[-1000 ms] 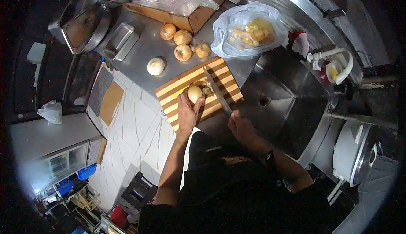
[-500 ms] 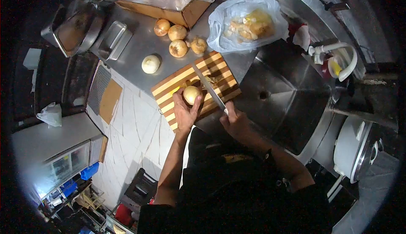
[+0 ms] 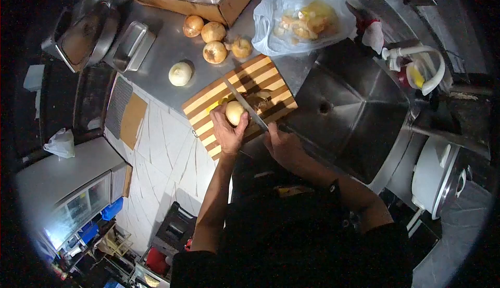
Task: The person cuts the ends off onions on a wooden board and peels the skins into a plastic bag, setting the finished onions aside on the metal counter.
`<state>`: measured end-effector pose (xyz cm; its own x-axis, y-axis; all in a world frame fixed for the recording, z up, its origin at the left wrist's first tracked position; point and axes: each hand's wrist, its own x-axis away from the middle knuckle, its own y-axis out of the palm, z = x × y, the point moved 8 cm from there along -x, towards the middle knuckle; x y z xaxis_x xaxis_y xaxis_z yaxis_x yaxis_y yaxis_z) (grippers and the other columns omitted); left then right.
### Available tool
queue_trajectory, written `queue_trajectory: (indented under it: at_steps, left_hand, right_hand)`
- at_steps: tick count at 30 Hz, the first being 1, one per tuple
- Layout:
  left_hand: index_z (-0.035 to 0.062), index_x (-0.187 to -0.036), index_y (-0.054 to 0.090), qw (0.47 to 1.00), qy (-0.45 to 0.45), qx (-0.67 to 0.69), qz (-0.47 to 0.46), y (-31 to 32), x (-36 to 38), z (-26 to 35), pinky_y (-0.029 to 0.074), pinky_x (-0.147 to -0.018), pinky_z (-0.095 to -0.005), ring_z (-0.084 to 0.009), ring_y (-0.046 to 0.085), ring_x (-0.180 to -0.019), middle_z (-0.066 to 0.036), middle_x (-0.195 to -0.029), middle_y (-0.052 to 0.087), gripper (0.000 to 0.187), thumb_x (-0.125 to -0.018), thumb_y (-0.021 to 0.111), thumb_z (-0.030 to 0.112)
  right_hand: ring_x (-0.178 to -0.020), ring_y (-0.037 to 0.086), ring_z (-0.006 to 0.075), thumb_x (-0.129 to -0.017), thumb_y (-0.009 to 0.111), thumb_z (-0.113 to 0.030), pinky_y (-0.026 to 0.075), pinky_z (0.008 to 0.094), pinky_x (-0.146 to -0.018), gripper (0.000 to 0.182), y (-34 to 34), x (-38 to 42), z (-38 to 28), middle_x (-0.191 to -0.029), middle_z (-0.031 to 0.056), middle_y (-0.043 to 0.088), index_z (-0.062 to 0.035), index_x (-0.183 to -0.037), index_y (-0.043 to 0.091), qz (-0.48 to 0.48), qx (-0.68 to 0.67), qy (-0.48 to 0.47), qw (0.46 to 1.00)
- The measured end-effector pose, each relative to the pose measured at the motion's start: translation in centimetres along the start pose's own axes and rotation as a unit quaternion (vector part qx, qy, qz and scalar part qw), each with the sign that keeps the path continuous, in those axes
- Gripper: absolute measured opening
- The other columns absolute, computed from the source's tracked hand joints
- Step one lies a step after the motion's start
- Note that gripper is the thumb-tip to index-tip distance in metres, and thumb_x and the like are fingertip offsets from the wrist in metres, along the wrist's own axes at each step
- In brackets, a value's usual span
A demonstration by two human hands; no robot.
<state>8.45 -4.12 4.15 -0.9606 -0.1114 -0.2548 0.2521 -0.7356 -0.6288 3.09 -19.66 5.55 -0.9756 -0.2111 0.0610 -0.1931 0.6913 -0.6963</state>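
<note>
My left hand (image 3: 227, 133) is closed around a pale onion (image 3: 236, 113) over a striped wooden cutting board (image 3: 208, 98). In my right hand (image 3: 284, 145) is the handle of a knife (image 3: 244, 102). Its long blade points up and left across the board, close to the onion's right side. Brownish onion skins (image 3: 262, 100) lie on the board to the right of the blade, partly in shadow. Something yellow (image 3: 215, 105) shows beside my left fingertips. A peeled onion (image 3: 180, 74) sits on the steel counter to the left, and several unpeeled onions (image 3: 214, 52) stand behind the board.
A plastic bag (image 3: 265, 25) with peelings lies behind the board. To the right is a steel sink (image 3: 359, 126) with a white faucet (image 3: 435, 69). A cardboard box (image 3: 229, 12) and metal pans (image 3: 136, 43) stand at the back. A white pot (image 3: 429, 176) is at far right.
The knife and my right hand have shifted left, bringing the blade closer to the onion. My left hand still grips the onion. The whole view has moved slightly.
</note>
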Motion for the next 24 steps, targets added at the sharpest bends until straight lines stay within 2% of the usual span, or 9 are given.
queue_trajectory:
  at_steps: [9, 11, 12, 14, 15, 17, 18, 20, 24]
  left_hand:
    - [0.0013, -0.112, 0.048, 0.998, 0.033, 0.008, 0.046, 0.3, 0.5, -0.9, 0.045, -0.075, -0.0411, -0.0346, 0.051, -0.091, -0.019, -0.098, 0.050, 0.062, -0.069, 0.073, 0.039]
    - [0.0013, -0.112, 0.048, 0.998, 0.032, -0.001, 0.048, 0.3, 0.7, -1.1, 0.046, -0.074, -0.0410, -0.0347, 0.051, -0.090, -0.019, -0.098, 0.050, 0.062, -0.069, 0.073, 0.039]
    - [0.0012, -0.112, 0.048, 0.998, 0.036, -0.007, 0.048, 0.3, 0.7, -1.1, 0.046, -0.074, -0.0409, -0.0349, 0.051, -0.090, -0.019, -0.098, 0.051, 0.062, -0.069, 0.073, 0.039]
    - [0.0005, -0.112, 0.048, 0.998, 0.036, -0.008, 0.047, 0.5, 0.6, -1.2, 0.047, -0.072, -0.0408, -0.0360, 0.052, -0.088, -0.020, -0.099, 0.051, 0.063, -0.069, 0.073, 0.039]
    - [0.0005, -0.112, 0.048, 0.998, 0.034, -0.009, 0.046, 0.5, 0.6, -1.2, 0.047, -0.072, -0.0408, -0.0360, 0.052, -0.088, -0.020, -0.099, 0.051, 0.063, -0.069, 0.073, 0.039]
    - [-0.0017, -0.109, 0.049, 0.997, 0.047, -0.038, 0.055, 0.5, 0.6, -0.9, 0.048, -0.069, -0.0400, -0.0363, 0.052, -0.086, -0.020, -0.098, 0.052, 0.062, -0.069, 0.075, 0.037]
    - [-0.0017, -0.109, 0.049, 0.997, 0.045, -0.036, 0.056, 0.5, 0.4, -1.0, 0.048, -0.069, -0.0400, -0.0363, 0.052, -0.086, -0.020, -0.098, 0.052, 0.062, -0.069, 0.075, 0.037]
    - [-0.0037, -0.106, 0.049, 0.989, 0.120, -0.064, 0.051, 0.5, 0.5, 0.0, 0.048, -0.067, -0.0388, -0.0359, 0.053, -0.085, -0.020, -0.096, 0.053, 0.060, -0.068, 0.076, 0.035]
    - [-0.0033, -0.106, 0.050, 0.992, 0.108, -0.028, 0.061, 0.6, 0.7, -0.1, 0.047, -0.069, -0.0384, -0.0345, 0.053, -0.085, -0.019, -0.097, 0.052, 0.058, -0.069, 0.075, 0.034]
  right_hand:
    - [-0.055, 0.060, 0.0365, -0.086, 0.049, -0.017, 0.049, 0.0462, -0.048, 0.018, 1.2, -0.9, 0.6, -0.061, 0.0177, 0.058, -0.0023, -0.094, 0.043, -0.131, 0.014, 0.094, 0.987]
    - [-0.047, 0.056, 0.0352, -0.088, 0.049, -0.016, 0.045, 0.0425, -0.041, 0.014, 0.7, -1.9, -0.2, -0.051, 0.0155, 0.052, -0.0042, -0.091, 0.042, -0.073, 0.022, 0.035, 0.996]
    - [-0.047, 0.056, 0.0352, -0.088, 0.049, -0.016, 0.045, 0.0425, -0.041, 0.014, 1.2, -2.6, 0.0, -0.051, 0.0155, 0.052, -0.0042, -0.091, 0.042, -0.078, 0.023, 0.036, 0.996]
    - [-0.046, 0.056, 0.0349, -0.087, 0.051, -0.015, 0.045, 0.0427, -0.042, 0.015, 0.6, -3.7, -1.3, -0.050, 0.0146, 0.052, -0.0046, -0.091, 0.041, 0.043, 0.097, -0.065, 0.992]
    - [-0.046, 0.056, 0.0349, -0.087, 0.051, -0.015, 0.045, 0.0427, -0.042, 0.015, 0.8, -3.4, -1.1, -0.050, 0.0146, 0.052, -0.0046, -0.091, 0.041, 0.041, 0.096, -0.064, 0.992]
    - [-0.048, 0.057, 0.0341, -0.084, 0.054, -0.015, 0.046, 0.0429, -0.044, 0.020, 2.0, -2.7, 0.5, -0.052, 0.0148, 0.053, -0.0036, -0.094, 0.040, -0.056, 0.076, -0.015, 0.995]
    - [-0.048, 0.057, 0.0341, -0.084, 0.054, -0.015, 0.046, 0.0429, -0.044, 0.020, 1.3, -2.3, 0.4, -0.052, 0.0148, 0.053, -0.0036, -0.094, 0.040, -0.058, 0.078, -0.015, 0.995]
    - [-0.052, 0.062, 0.0311, -0.084, 0.051, -0.014, 0.050, 0.0442, -0.044, 0.026, 1.6, -0.7, 1.2, -0.058, 0.0162, 0.058, -0.0008, -0.105, 0.043, -0.181, 0.077, 0.093, 0.976]
    - [-0.052, 0.062, 0.0299, -0.083, 0.052, -0.012, 0.050, 0.0433, -0.043, 0.035, 4.8, -2.2, 2.4, -0.060, 0.0178, 0.058, 0.0040, -0.112, 0.041, -0.161, 0.012, 0.063, 0.985]
